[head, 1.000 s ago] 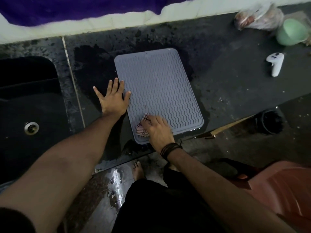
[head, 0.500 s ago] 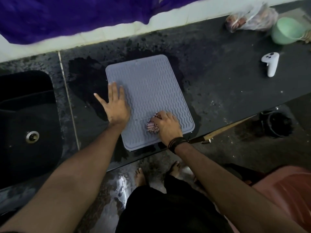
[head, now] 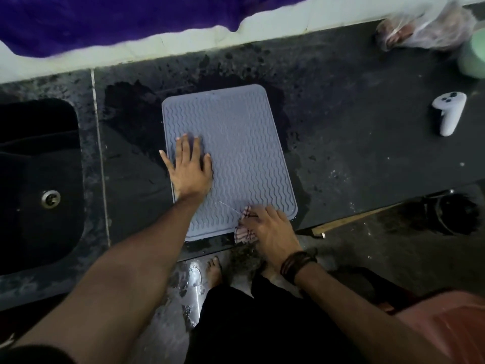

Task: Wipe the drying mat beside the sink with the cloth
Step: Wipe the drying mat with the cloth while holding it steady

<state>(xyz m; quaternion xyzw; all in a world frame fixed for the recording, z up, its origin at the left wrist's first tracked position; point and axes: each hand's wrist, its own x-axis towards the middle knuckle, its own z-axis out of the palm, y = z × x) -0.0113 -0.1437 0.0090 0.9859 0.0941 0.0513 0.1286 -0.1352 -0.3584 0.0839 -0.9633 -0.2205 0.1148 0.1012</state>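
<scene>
Mat (head: 236, 143) of grey silicone with wavy ridges lies flat on the dark counter (head: 354, 143), to the right of the black sink (head: 39, 179) and well apart from it. Its long sides run from near to far, and its near edge is almost at the near edge of the counter.

My left hand (head: 190, 166) rests flat on the left part of the mat, the fingers straight and a little spread, pointing to the far side. The thumb sticks out to the left, over the left edge of the mat. This hand holds nothing.

My right hand (head: 267, 227) is at the near right corner of the mat. Its fingers are curled over the cloth (head: 244, 228), a small checked one in red and white, and press it on the mat. Part of the cloth sticks out to the left of my fingers and hangs a little past the near edge of the mat. On this wrist I wear a dark band (head: 295, 264).

Dark wet stains are on the counter around the far and left sides of the mat. On the right, well apart from the mat, lies a white controller (head: 448, 111). In the far right corner there are a clear plastic bag (head: 425, 30) and, just beside it, a pale green bowl (head: 473, 59), cut by the frame edge. Purple fabric (head: 118, 19) hangs above the white wall strip on the far side.
</scene>
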